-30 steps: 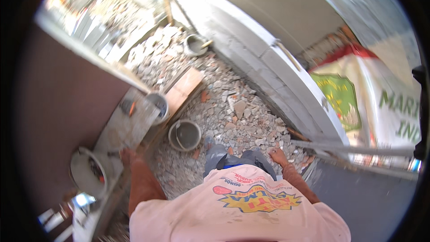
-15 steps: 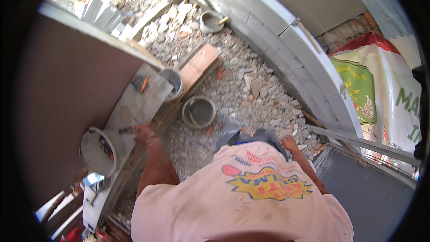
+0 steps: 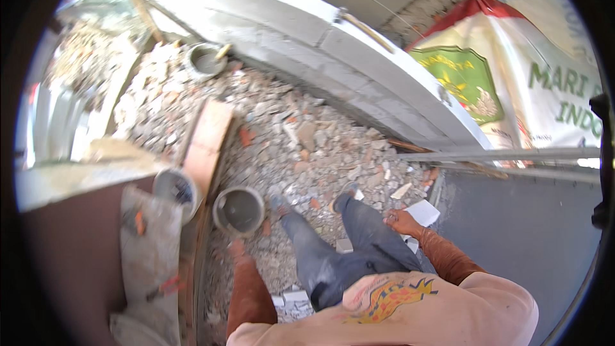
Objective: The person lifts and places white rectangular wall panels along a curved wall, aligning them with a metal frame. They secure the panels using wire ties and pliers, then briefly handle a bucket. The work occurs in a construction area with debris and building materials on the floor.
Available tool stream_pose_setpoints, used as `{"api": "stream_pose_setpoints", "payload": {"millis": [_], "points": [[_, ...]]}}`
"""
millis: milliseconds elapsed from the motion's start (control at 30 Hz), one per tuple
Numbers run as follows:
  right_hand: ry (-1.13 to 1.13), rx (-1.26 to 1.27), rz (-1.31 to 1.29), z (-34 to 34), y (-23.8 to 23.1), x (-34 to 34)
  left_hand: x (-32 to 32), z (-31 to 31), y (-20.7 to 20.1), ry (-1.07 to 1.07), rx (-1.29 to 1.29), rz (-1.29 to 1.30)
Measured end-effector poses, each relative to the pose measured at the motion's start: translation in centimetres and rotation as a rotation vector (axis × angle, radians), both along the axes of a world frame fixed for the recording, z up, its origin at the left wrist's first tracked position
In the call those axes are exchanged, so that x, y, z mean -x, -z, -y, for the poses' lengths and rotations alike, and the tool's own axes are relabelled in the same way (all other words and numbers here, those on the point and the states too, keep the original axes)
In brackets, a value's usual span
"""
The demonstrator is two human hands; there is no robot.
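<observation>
My left hand (image 3: 237, 252) hangs just short of a round bucket (image 3: 239, 211) of grey wet mix, apart from its rim. Its fingers are smeared by motion. A red-handled tool (image 3: 168, 287) rests on the grey board (image 3: 150, 243) to the left, out of that hand. My right hand (image 3: 403, 222) is at my right thigh with its fingers curled in; whether anything is inside them is hidden. Beyond it a white block piece (image 3: 423, 213) lies on the ground.
Broken rubble (image 3: 282, 134) covers the ground around my feet. A pale block wall (image 3: 307, 57) curves along the far right. Another bucket (image 3: 176, 193) stands by a wooden plank (image 3: 206, 141); a third bucket (image 3: 206, 61) is farther off. A large printed sack (image 3: 506, 83) stands behind the wall.
My left hand has left the red-handled tool on the board and moved right, toward the bucket of mix. The view has turned right; my right hand stays low at my side.
</observation>
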State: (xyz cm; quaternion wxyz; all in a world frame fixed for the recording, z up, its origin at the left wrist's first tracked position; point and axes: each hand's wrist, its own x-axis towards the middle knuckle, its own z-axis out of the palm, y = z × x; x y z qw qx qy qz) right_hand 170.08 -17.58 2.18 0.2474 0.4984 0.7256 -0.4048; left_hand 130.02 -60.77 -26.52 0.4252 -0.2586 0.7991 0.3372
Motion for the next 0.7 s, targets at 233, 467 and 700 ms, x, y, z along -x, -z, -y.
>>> {"api": "stream_pose_setpoints", "payload": {"millis": [233, 467, 700], "points": [[0.181, 0.114, 0.275, 1.6, 1.6, -4.8, 2.1, -1.7, 11.8, -0.576, -0.437, 0.085], [0.081, 0.109, 0.194, 4.0, 2.4, -6.8, 3.1, -9.8, 4.7, -0.374, -0.410, 0.110], [0.001, 0.053, -0.200, 0.6, 2.1, -1.2, -4.0, -19.0, -12.5, -0.287, -0.347, -0.017]]}}
